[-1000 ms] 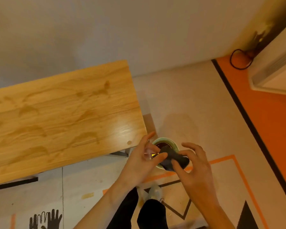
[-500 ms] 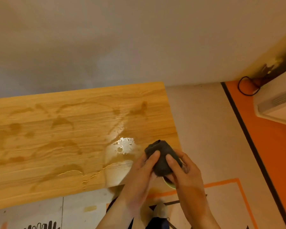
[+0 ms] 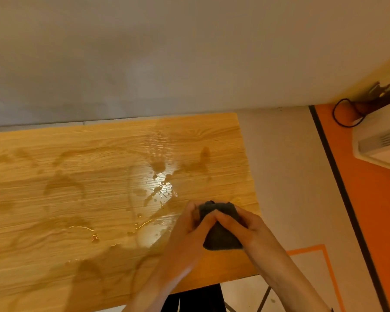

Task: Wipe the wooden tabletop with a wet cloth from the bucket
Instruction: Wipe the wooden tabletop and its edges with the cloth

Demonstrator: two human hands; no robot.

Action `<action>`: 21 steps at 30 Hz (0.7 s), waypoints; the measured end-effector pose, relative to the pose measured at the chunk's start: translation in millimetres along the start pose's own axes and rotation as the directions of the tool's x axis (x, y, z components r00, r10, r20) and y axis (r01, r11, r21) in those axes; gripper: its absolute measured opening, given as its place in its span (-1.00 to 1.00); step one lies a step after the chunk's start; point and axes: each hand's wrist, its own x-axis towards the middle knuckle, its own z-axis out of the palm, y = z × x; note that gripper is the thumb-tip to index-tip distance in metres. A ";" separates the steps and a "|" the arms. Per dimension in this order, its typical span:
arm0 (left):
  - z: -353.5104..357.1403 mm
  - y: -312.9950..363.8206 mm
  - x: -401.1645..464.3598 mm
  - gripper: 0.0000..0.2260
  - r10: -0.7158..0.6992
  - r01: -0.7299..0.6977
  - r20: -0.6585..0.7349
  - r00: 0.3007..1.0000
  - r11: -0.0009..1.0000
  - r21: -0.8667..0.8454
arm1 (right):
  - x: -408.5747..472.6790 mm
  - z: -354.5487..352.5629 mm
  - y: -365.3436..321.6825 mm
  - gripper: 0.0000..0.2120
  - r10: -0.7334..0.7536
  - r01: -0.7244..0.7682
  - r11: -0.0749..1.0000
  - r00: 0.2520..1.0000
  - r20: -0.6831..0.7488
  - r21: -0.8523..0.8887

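- Both hands on the cloth [image 3: 221, 230]: left hand [image 3: 189, 235] and right hand [image 3: 243, 226] wrapped around it, fingers curled in, thumbs meeting on top. Neither hand free.
- Cloth sits above the near-right corner of the bench [image 3: 99, 199], bunched between the palms. Can't tell whether it touches the wood or hangs just over it.
- Bucket not in view.
- Risk 1: cloth looks bunched into a wad. Wiped like that, only a small patch would contact the wood, so I'd expect streaks and missed bands. Should be flattened first.
- Risk 2: if the cloth is overloaded with water, squeezing it here adds to the puddle [image 3: 160, 190] already pooled beside the hands instead of clearing it.
- Risk 3: hands are close to the right edge of the bench. A stroke toward that side would push water off onto the floor [image 3: 286, 176].
- Risk 4: wet film and darker smear marks [image 3: 63, 183] run across the left part. One pass probably won't even them out.
- Cloth look: dark grey, near black, small, matte, crumpled with soft folds. Reads as soft fabric; likely damp, though no drips show.
- Bench look: light wood grain, glossy where wet, glare off the puddle.
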 end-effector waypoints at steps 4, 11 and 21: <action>-4.5 4.4 29.9 -0.83 0.205 -0.185 -0.076 0.976 0.958 0.218 | 43.0 -15.7 -12.2 -0.75 -0.164 0.165 0.975 0.986 0.017 -0.147; -92.6 14.9 108.5 -0.56 0.601 -0.200 -0.215 0.769 0.547 0.813 | 174.5 -43.1 -48.3 -0.54 -0.802 0.457 0.175 0.580 0.143 -0.872; -120.2 5.0 136.4 -0.53 0.639 -0.054 -0.125 0.759 0.253 0.966 | 216.9 -21.1 -25.2 -0.55 -0.761 0.300 0.076 0.633 0.139 -0.951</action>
